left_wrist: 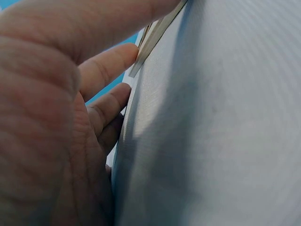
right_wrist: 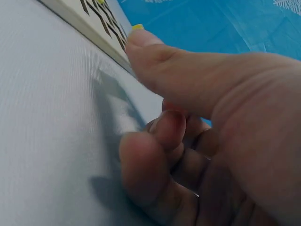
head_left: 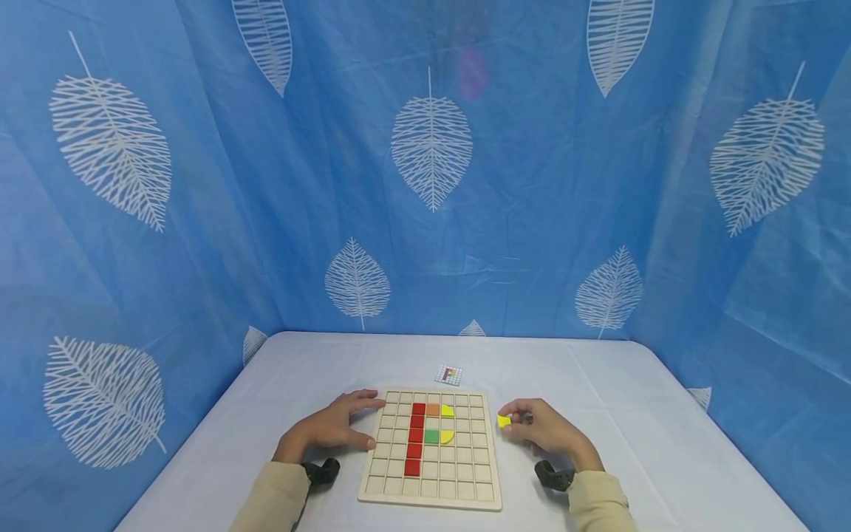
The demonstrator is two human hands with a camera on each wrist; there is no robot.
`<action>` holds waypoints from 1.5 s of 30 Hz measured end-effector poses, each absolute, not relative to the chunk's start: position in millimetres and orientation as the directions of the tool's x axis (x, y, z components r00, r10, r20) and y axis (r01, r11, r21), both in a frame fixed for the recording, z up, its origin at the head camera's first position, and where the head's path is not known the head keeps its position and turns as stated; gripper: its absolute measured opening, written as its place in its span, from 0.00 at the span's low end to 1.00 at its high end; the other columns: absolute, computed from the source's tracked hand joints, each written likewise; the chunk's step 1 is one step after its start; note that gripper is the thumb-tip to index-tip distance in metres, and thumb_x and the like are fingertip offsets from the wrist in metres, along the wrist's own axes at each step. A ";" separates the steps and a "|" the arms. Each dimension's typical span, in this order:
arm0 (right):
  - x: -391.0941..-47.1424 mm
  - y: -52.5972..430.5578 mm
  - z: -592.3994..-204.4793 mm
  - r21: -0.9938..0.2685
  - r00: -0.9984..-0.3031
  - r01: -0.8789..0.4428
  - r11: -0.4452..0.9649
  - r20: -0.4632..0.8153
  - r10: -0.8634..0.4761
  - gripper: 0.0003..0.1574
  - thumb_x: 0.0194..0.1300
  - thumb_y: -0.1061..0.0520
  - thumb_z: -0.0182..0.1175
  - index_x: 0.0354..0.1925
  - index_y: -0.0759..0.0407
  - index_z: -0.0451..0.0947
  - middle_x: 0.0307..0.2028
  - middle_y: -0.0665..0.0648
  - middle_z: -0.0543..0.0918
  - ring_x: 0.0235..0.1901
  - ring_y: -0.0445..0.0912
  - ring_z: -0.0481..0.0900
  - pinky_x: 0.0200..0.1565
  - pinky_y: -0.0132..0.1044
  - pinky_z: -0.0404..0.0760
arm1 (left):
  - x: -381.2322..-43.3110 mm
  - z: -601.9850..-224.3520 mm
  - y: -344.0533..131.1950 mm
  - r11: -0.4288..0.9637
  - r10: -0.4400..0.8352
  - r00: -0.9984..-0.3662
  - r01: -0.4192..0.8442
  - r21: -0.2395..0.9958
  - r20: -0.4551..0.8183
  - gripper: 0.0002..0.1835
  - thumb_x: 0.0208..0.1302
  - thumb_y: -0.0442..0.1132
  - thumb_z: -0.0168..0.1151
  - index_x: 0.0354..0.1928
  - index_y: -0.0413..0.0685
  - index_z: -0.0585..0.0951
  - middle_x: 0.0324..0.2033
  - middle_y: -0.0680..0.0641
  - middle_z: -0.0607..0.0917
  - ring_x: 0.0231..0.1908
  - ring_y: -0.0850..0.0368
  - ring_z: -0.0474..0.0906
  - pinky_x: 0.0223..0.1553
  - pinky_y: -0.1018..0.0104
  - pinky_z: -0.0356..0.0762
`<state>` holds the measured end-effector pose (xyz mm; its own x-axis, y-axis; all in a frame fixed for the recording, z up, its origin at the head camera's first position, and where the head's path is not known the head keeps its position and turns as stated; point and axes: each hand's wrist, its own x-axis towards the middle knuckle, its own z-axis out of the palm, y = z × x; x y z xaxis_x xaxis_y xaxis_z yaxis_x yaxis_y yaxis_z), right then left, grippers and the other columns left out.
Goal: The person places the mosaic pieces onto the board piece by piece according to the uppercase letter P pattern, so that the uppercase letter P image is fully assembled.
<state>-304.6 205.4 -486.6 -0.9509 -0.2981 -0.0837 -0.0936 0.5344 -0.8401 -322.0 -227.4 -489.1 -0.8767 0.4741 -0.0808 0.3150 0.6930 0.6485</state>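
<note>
A wooden grid board (head_left: 465, 490) lies on the table. Several red square tiles (head_left: 415, 434) form a column in it. To their right sit an orange tile (head_left: 433, 409) with a round-edged yellow tile (head_left: 448, 411), and lower a green tile (head_left: 432, 437) beside another round-edged yellow tile (head_left: 448, 437). My left hand (head_left: 332, 425) rests at the board's left edge, fingers extended and thumb spread. Just off the right edge, my right hand (head_left: 547, 428) pinches a yellow tile (head_left: 504, 421) between thumb and fingers; only a sliver of that tile (right_wrist: 137, 27) shows past the thumb in the right wrist view.
A small card (head_left: 448, 375) with a coloured grid pattern lies behind the board. White cloth covers the table (head_left: 572, 369). Blue curtains (head_left: 518, 222) with white leaf prints enclose the back and sides.
</note>
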 end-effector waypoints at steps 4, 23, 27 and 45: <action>-306.9 201.2 -486.6 -0.860 -0.958 -0.097 0.501 -0.056 -0.282 0.20 0.65 0.53 0.68 0.54 0.56 0.80 0.45 0.57 0.76 0.20 0.43 0.70 0.21 0.36 0.75 | -321.9 -489.3 -229.0 0.687 0.476 -0.876 0.311 0.657 -0.083 0.45 0.48 0.60 0.76 0.71 0.63 0.72 0.76 0.46 0.61 0.77 0.35 0.49 0.69 0.25 0.50; -309.1 159.9 -474.3 -0.884 -0.935 -0.221 0.411 0.072 -0.347 0.19 0.66 0.53 0.68 0.54 0.54 0.80 0.46 0.56 0.82 0.26 0.46 0.73 0.20 0.37 0.76 | -324.9 -493.3 -227.5 0.687 0.484 -0.871 0.318 0.654 -0.085 0.46 0.49 0.62 0.75 0.72 0.63 0.71 0.77 0.46 0.60 0.77 0.35 0.49 0.69 0.24 0.50; -310.5 145.6 -474.0 -0.886 -0.926 -0.243 0.396 0.089 -0.368 0.19 0.67 0.53 0.66 0.55 0.53 0.80 0.49 0.59 0.79 0.25 0.46 0.72 0.20 0.38 0.76 | -324.6 -493.2 -229.7 0.688 0.486 -0.871 0.327 0.648 -0.077 0.46 0.49 0.62 0.75 0.72 0.62 0.71 0.77 0.46 0.60 0.77 0.35 0.49 0.68 0.24 0.50; -308.5 111.4 -484.2 -0.792 -0.925 -0.305 0.529 0.115 -0.362 0.15 0.63 0.55 0.70 0.48 0.56 0.83 0.42 0.54 0.79 0.37 0.44 0.74 0.38 0.38 0.78 | -323.2 -489.9 -229.5 0.680 0.489 -0.868 0.319 0.660 -0.084 0.45 0.50 0.61 0.75 0.72 0.62 0.71 0.77 0.45 0.60 0.77 0.34 0.48 0.69 0.24 0.49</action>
<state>-308.5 111.4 -484.2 -0.9251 -0.3619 0.1152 -0.3055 0.5286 -0.7920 -323.2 -229.5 -489.9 -0.8683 0.4889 -0.0837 0.3194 0.6802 0.6598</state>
